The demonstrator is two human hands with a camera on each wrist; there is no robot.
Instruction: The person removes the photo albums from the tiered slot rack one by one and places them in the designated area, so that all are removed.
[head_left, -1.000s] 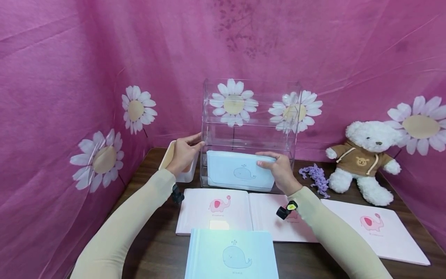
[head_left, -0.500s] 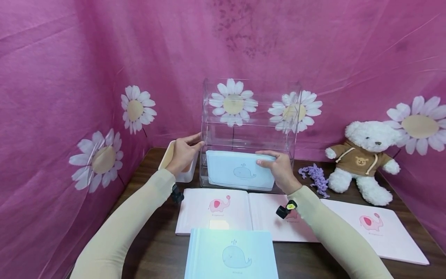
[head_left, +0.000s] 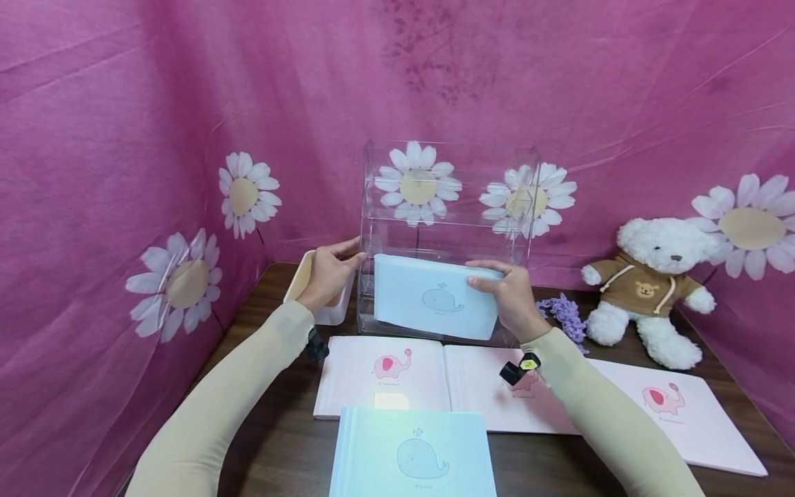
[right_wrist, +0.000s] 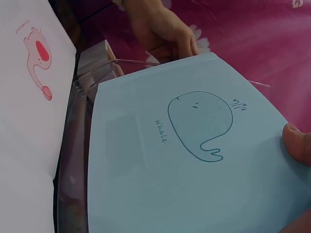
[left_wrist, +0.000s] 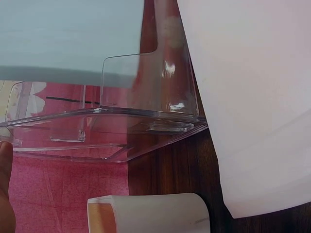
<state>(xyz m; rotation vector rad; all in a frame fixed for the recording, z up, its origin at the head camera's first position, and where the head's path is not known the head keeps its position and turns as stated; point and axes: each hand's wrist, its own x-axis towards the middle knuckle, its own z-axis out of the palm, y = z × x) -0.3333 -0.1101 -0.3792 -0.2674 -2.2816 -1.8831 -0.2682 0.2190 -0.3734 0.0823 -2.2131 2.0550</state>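
My right hand (head_left: 514, 298) pinches the upper right corner of a light blue whale book (head_left: 416, 300), thumb on the front cover. In the right wrist view the word "Whale" shows below the drawing on this book (right_wrist: 131, 145). The book stands slightly tilted at the lowest tier of a clear acrylic book rack (head_left: 366, 207). My left hand (head_left: 326, 276) grips the rack's left side, with its thumb at the front edge. In the left wrist view, only part of that hand (left_wrist: 5, 184) shows beside the clear side panel (left_wrist: 146, 115).
Another blue whale book (head_left: 416, 455) lies at the front of the table. Pink elephant books (head_left: 354, 373) lie before the rack and to the right (head_left: 702, 421). A white bin (head_left: 332, 314) stands left of the rack. Purple yarn (head_left: 565, 314) and a teddy bear (head_left: 646, 290) sit right.
My right hand has lifted the held whale book a little and shifted it slightly right, so its top edge stands higher. The left hand keeps its place on the rack.
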